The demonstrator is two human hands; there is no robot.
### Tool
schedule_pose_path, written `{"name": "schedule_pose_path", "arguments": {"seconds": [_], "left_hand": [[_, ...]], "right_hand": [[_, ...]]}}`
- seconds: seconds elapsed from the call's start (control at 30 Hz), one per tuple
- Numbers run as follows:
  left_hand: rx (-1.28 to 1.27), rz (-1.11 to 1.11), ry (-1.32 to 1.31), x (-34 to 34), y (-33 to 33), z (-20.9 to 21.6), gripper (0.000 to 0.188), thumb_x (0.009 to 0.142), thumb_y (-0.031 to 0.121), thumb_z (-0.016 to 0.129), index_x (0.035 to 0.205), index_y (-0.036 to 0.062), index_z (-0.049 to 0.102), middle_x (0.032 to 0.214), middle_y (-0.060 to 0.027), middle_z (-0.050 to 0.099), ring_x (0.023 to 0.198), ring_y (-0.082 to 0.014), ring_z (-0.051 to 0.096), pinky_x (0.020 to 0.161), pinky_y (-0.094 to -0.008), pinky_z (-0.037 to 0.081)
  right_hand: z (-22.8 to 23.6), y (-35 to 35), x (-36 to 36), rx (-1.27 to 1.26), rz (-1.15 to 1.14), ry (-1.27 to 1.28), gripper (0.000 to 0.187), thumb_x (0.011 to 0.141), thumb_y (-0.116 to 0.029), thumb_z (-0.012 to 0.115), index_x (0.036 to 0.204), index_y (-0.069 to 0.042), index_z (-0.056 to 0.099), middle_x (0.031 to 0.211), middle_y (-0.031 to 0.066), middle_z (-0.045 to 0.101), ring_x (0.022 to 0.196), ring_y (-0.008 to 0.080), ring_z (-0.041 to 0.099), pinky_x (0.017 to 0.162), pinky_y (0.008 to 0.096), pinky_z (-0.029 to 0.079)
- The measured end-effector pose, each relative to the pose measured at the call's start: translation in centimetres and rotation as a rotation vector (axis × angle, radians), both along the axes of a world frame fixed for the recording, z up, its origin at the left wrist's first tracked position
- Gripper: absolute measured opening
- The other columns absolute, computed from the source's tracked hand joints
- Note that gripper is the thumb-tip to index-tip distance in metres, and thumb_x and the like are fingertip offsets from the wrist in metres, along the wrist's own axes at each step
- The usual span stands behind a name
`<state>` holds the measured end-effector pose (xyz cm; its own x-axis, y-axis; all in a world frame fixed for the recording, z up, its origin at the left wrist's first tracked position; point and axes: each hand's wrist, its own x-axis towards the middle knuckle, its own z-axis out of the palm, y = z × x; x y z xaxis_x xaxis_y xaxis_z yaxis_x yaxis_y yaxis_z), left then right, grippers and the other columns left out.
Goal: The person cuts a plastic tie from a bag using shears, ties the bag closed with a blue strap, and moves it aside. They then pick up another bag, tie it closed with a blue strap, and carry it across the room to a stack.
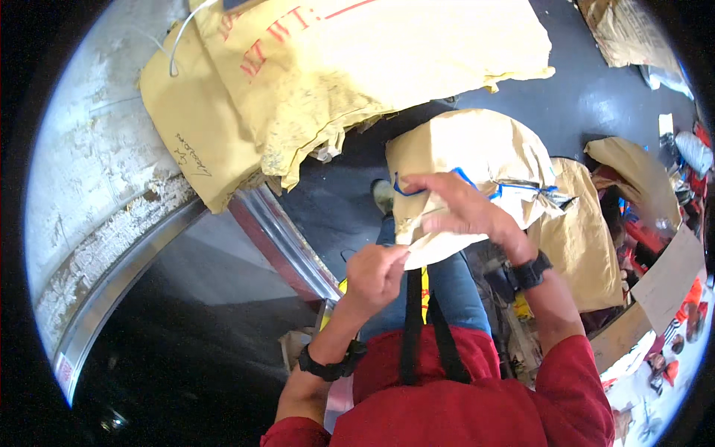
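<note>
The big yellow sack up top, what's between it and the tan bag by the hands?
In the head view, dark floor lies between the big yellow sack and the tan bag, with a shoe showing near the bag's left edge.

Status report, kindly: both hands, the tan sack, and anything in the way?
Left hand pinches tan sack at near edge. Right hand open over sack, contact unclear, hiding part of it. Large yellow sack beyond.
</note>
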<state>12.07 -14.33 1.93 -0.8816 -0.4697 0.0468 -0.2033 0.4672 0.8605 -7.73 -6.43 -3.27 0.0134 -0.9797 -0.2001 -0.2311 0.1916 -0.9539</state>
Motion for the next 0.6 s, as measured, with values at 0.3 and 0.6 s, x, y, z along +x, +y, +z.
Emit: {"name": "schedule_pose_path", "arguments": {"seconds": [0.3,0.6], "left_hand": [[-0.103,-0.083,-0.067,0.1,-1.0,0.5,0.012,0.073,-0.002,0.06,0.085,0.0003,0.057,0.07,-0.0122,0.058,0.058,-0.0216,0.056,0.052,-0.0308,0.044],[-0.165,-0.491,-0.386,0.5,-6.7,-7.2,0.111,0.054,0.048,0.075,0.131,-0.0065,0.018,0.133,-0.0232,0.029,0.125,-0.0345,0.028,0.103,-0.04,0.02]], "right_hand": [[0.3,0.0,5.2,-0.298,-0.081,0.379,0.042,0.054,-0.023,0.071,0.091,-0.009,0.056,0.086,0.0029,0.05,0.086,0.0242,0.048,0.071,0.0365,0.041],[0.3,-0.7,8.3,-0.321,-0.395,0.3,0.019,0.042,-0.014,0.06,0.051,-0.006,0.044,0.06,0.0051,0.041,0.063,0.0247,0.049,0.049,0.0365,0.038]]}}
